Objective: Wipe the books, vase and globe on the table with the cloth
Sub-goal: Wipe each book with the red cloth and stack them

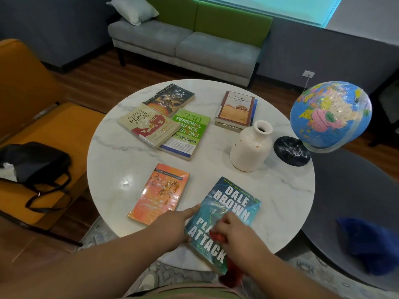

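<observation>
Wiping blue book at worktop near edge: right grip bunched round red cloth on cover; left grip, fingers straight, braces left edge. Unwiped cover lies directly ahead.

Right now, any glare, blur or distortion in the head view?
Head view: glare spot on the table and sheen on the orange book; right hand and red cloth slightly motion-blurred; wide-angle bending at the edges, the globe leans outward.
</observation>
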Demonstrator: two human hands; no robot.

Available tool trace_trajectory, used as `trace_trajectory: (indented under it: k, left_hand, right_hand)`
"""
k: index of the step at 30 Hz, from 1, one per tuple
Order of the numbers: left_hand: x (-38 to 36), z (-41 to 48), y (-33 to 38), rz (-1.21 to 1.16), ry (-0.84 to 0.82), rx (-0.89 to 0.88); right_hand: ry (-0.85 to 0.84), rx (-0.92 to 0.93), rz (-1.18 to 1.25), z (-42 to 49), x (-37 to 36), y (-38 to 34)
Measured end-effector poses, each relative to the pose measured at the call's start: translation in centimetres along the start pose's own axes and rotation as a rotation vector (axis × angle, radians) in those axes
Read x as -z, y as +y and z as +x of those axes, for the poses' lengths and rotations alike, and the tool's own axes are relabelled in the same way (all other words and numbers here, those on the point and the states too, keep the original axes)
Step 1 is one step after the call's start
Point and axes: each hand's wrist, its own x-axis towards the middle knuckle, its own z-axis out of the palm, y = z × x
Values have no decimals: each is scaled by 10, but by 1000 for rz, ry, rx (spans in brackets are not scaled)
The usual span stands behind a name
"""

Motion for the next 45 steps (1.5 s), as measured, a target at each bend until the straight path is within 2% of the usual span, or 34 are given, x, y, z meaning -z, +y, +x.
trace_trajectory:
  k: [3,8,12,17,21,26,31,35,36,40,43,45]
  left_hand:
    - [2,-1,0,0,-4,-6]
    - [5,-2,2,-3,-23,-13]
    - [6,-3,1,-14,-20,-12]
    - [7,-4,0,-2,-17,-5]
    - [9,-6,5,5,-17,20]
    - [7,4,11,120,45,49]
    - [1,4,14,185,24,-2]
    - [3,8,14,245,12,-39]
    - [3,9,14,244,11,-39]
    - [0,8,12,229,15,-39]
    - [-2,9,10,220,54,-69]
    - [-3,10,12,210,58,-86]
  right_hand:
    - [-124,131,13,3,-12,-19]
    - [28,-14,-3,30,-9,-19]
    - [-99,88,-34,26,-22,-32]
    - [41,-53,15,44,-8,-25]
    - [-61,80,17,10,-17,-23]
    - [135,-149,54,12,3,12]
    - [23,-39,40,4,4,15]
    - [151,-209,14,19,16,32]
    - [144,-203,4,20,15,31]
    - [-35,-45,-25,17,17,34]
    - [121,-194,-13,28,27,45]
    - [137,-215,-19,30,24,39]
